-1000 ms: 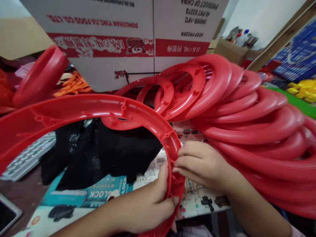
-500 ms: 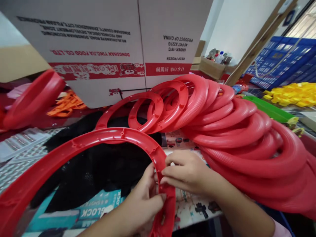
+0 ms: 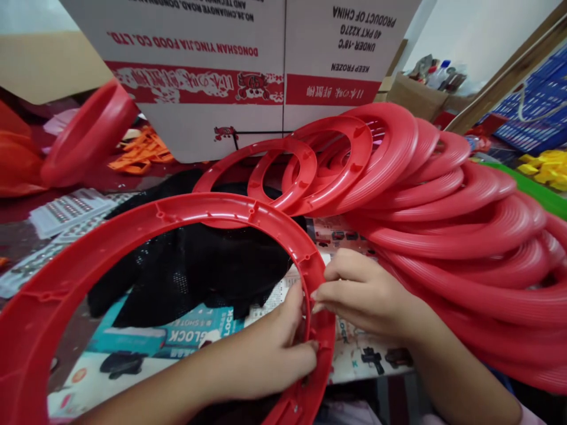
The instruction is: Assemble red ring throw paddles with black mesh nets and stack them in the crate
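Note:
A large red plastic ring point(image 3: 204, 208) faces me with its hollow, ribbed side, tilted over a black mesh cloth point(image 3: 195, 265). My left hand point(image 3: 287, 348) reaches through the opening and is closed on the ring's right-hand part, thumb over the channel. My right hand point(image 3: 363, 292) is closed in a pinch, fingertips at the channel of that same part, just above the left thumb. Whatever lies between those fingertips is hidden. Beneath the ring and cloth lies a printed sheet point(image 3: 376, 342) with pictures of toy guns.
More red rings point(image 3: 443, 236) are stacked leaning at the right. A white carton point(image 3: 195, 130) with upside-down print stands behind. Orange plastic pieces point(image 3: 142, 150) and a clear compartment tray of small metal parts point(image 3: 71, 212) lie left. A blue crate point(image 3: 531, 106) and yellow pieces point(image 3: 547, 165) are far right.
The camera view has shifted, so the background sits higher and much of it further right. Both hands stay at the same part of the ring, with the right fingertips slightly lower in its channel.

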The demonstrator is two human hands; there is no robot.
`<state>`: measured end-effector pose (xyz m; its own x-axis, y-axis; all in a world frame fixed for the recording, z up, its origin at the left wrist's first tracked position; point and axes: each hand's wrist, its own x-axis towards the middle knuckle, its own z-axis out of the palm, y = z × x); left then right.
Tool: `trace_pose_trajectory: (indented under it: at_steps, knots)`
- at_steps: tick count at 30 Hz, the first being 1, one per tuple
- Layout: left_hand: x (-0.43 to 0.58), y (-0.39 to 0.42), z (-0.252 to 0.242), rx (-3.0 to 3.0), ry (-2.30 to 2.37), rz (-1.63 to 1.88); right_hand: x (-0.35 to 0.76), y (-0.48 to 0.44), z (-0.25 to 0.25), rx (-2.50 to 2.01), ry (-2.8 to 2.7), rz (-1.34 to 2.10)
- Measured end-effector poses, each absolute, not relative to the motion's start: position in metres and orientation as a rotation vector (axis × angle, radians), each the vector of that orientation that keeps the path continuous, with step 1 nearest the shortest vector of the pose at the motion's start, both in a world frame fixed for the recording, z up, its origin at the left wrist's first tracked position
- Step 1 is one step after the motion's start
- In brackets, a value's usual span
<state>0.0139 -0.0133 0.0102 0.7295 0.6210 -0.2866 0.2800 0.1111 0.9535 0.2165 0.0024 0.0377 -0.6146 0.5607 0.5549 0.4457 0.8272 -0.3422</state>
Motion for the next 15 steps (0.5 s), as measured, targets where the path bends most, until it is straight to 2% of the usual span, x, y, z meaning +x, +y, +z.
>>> trace_pose_trajectory:
  at_steps: [8, 15]
  knots:
    - [0.013, -0.014, 0.021, 1.546, 0.796, 0.068, 0.225, 0.009, 0.038, -0.644, -2.340, 0.632]
    - [0.016, -0.019, 0.012, 1.319, 0.667, 0.163, 0.228, 0.007, 0.042, -0.640, -2.331, 0.682]
